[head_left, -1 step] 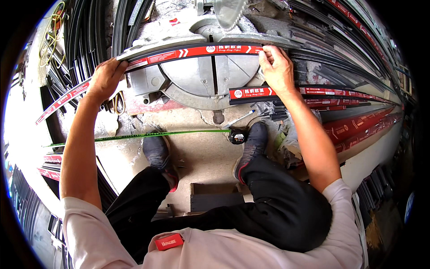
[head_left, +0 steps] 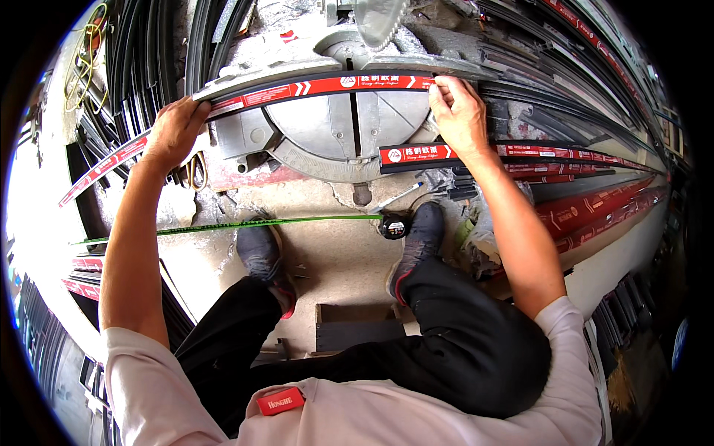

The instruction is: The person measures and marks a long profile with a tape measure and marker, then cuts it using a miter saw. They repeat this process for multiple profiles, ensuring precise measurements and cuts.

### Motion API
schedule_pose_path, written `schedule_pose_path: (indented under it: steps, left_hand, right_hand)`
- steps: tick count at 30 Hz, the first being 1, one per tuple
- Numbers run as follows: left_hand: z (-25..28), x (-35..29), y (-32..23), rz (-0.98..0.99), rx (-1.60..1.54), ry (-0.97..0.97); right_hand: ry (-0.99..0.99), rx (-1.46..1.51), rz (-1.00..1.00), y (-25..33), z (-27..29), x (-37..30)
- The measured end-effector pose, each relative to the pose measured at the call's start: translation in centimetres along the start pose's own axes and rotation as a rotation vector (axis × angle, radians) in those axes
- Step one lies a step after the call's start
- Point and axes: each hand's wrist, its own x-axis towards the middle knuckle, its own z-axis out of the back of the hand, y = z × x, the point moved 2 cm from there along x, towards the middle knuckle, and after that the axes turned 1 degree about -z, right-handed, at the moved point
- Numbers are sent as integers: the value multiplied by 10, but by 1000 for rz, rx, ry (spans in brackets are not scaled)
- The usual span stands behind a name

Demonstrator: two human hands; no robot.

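Observation:
A long dark profile strip (head_left: pixel 323 85) with red printed film lies across the grey round saw table (head_left: pixel 312 123), along the fence. My left hand (head_left: pixel 175 130) is closed over the strip to the left of the table, and the strip runs on past it to the far left. At the strip's right end, my right hand (head_left: pixel 459 111) pinches it between thumb and fingers. Above the fence hangs the toothed saw blade (head_left: pixel 381 22), apart from the strip. Under my right wrist lies a second red-filmed strip (head_left: pixel 416 154), its left end at the table's front edge.
A tape measure (head_left: pixel 394 225) sits by my right shoe, its green blade (head_left: pixel 290 220) pulled out leftward. A pen (head_left: pixel 401 195) lies just beyond it. Bundles of dark profiles (head_left: pixel 145 63) stand at the back left. More red-filmed profiles (head_left: pixel 587 212) fill the right side.

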Motion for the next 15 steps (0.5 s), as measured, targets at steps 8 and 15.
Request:
schedule_pose_path:
  steps: [8,15]
  left_hand:
    - [3,-3,-15,-68,209,44]
    - [2,-4,-6,-54,265,106]
  right_hand:
    - [-1,-89,80,4,2,-2]
    - [-2,-127,107,8,3,-2]
